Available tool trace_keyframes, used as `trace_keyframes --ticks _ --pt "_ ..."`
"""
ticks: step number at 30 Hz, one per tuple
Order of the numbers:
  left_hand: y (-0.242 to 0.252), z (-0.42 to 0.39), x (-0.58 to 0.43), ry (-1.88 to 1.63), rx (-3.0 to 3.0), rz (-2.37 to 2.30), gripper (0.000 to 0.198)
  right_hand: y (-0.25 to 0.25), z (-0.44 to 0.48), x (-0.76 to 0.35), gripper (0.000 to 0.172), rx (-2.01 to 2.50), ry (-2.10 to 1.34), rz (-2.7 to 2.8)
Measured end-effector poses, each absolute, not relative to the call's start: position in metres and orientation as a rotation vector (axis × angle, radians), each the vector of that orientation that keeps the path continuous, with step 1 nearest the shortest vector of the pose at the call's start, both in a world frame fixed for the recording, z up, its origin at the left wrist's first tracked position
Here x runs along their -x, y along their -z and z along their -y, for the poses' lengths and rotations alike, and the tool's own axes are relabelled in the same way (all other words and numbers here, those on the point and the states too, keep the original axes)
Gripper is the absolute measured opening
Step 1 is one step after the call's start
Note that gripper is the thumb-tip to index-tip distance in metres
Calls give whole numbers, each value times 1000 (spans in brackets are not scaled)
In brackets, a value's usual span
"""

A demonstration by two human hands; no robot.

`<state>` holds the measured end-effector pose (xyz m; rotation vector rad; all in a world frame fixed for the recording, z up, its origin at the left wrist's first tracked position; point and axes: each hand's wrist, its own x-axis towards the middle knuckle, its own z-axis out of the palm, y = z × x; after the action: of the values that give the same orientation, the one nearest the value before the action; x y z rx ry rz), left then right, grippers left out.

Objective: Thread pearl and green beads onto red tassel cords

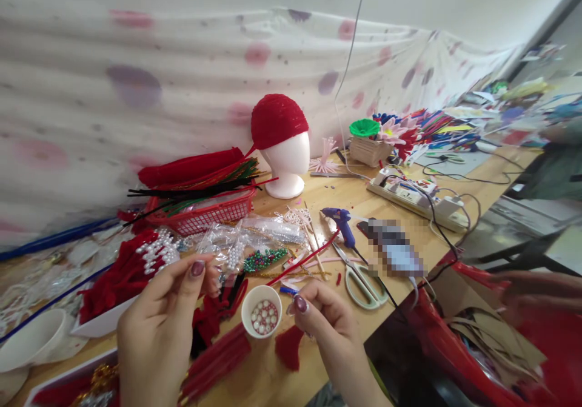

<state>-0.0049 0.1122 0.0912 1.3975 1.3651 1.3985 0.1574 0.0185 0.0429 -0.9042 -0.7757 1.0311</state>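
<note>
My left hand (157, 328) is raised, thumb and fingertips pinched beside clear bags of pearl beads (233, 256); anything between them is too small to make out. My right hand (336, 340) is also closed in a pinch, near a small blue piece (287, 290). I cannot tell whether that piece is held or lies behind. Between the hands stands a white cup (248, 310) with pearl-like beads (264, 317) in it. A red fuzzy piece (289, 347) shows below my right fingers, and a bundle of red pipe cleaners (218, 361) lies left of it.
Behind are a foam head (285, 163) wearing a red cap (278, 121) and a red basket (204, 213) of pipe cleaners. Scissors (364, 282), a glue gun (341, 222) and a power strip (416, 198) lie right. Another person's hand (541, 289) is above a red bag (436, 328).
</note>
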Motion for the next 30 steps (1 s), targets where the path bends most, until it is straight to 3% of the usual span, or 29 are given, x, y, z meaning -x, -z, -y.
trace_keyframes --ticks 10,30 --pt "-101 -114 -9 -1346 -1468 -1243 13 -52 -23 -155 50 909 -1072 766" --pt "-84 -129 4 -1162 -1513 -1176 26 -58 -20 -152 50 869 -1048 760"
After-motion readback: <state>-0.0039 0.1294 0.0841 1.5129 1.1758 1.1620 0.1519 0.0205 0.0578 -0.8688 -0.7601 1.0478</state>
